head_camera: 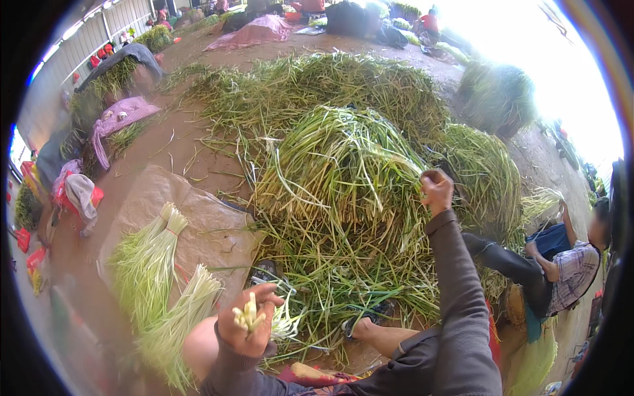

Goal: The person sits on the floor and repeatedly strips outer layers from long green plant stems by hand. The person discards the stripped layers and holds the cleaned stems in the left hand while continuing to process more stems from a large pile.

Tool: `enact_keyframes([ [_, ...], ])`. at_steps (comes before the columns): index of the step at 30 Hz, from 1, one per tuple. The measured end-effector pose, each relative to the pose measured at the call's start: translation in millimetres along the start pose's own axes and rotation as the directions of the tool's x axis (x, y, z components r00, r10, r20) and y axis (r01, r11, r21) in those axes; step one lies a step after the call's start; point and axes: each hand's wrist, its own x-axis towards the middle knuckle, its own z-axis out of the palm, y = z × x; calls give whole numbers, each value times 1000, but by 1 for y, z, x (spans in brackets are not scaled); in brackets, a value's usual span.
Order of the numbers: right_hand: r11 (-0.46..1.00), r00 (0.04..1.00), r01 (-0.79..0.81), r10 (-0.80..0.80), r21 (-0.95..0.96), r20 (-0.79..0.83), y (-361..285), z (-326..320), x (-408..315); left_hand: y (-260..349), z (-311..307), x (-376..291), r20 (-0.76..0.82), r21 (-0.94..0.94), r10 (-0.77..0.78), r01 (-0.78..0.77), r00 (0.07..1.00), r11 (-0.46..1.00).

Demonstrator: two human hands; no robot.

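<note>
My left hand (251, 319) is closed around a small bunch of pale green stalks (249, 313), cut ends facing up, in front of my knee. My right hand (437, 190) reaches out at the right edge of a large heap of long green stalks with leaves (342, 163), fingers pinched at a leafy strand (396, 157). Whether the strand is firmly held is hard to tell. Left of my knee lie tied bundles of trimmed stalks (171, 230), and another bundle (200, 287) lies nearer to me.
A tan woven sheet (218, 232) lies under the bundles. Loose leaves (342, 282) cover the ground around my feet. More heaps stand behind (317, 79) and to the right (480, 168). A seated person (569, 272) handles stalks at the right. A pink checked cloth (124, 114) lies back left.
</note>
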Motion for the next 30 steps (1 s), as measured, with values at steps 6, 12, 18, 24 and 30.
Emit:
enact_keyframes([
  [6, 954, 955, 294, -290, 55, -60, -149, -55, -45, -4, 10, 4, -36, 34, 32, -31, 999, 999],
  [12, 870, 843, 309, -437, 384, 313, -193, -50, -132, 3, 25, 13, -15, 244, 367, -353, 930, 903],
  [18, 798, 874, 71, -339, 599, 348, -200, -25, -166, 0, 30, 16, 422, 78, 357, -426, 833, 901],
  [24, 746, 918, -92, -192, 659, 347, -177, 0, -165, -9, 24, 10, 424, 245, 359, -487, 831, 838],
  [30, 944, 605, -145, -153, 297, 781, -173, 44, -220, -6, 23, 9, 81, 97, 192, -199, 978, 975],
])
